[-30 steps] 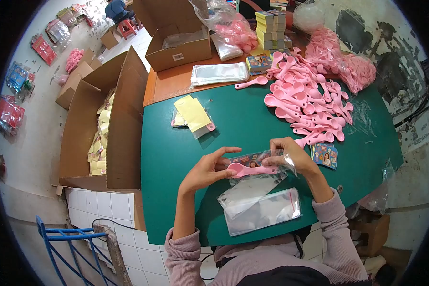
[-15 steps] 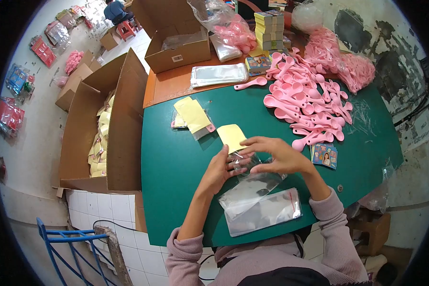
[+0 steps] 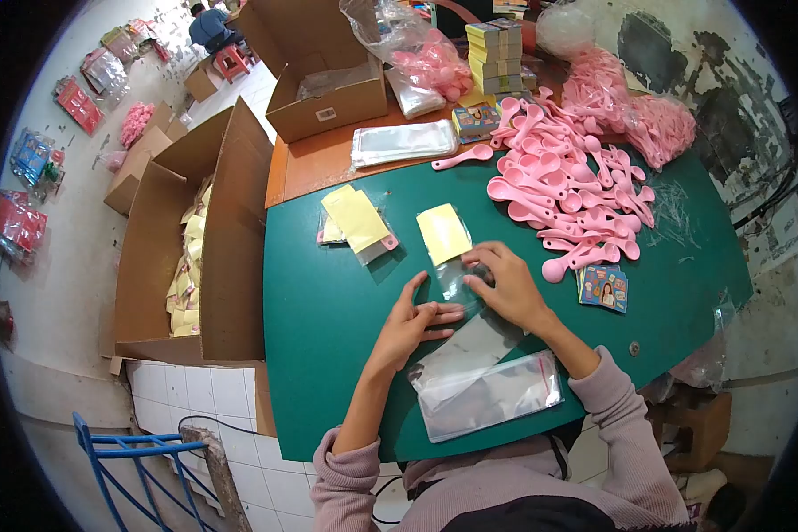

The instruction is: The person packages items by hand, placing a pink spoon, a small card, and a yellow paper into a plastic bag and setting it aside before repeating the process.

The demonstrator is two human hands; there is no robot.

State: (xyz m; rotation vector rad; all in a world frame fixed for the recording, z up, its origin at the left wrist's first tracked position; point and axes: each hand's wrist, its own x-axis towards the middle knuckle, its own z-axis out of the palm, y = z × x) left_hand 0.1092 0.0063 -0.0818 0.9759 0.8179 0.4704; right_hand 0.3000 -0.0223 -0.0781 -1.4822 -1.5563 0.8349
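A yellow card lies in front of me at the top end of a clear plastic bag. My right hand pinches the right side of this bag just below the card, with the thumb and fingers drawn together. My left hand rests at the bag's lower end, fingers stretched out and apart. Below both hands, a loose clear bag partly covers a stack of clear bags. Packed bags with yellow cards lie to the upper left, a pink spoon handle showing at one edge.
A heap of pink measuring spoons covers the table's right side, near printed cards. Card stacks and more clear bags stand behind. An open carton of yellow-carded packs is at left. A person sits far back.
My left hand has let go of the yellow card's side and moved down, fingers spread. The card has shifted slightly right and lies flatter. My right hand has closed in on the bag.
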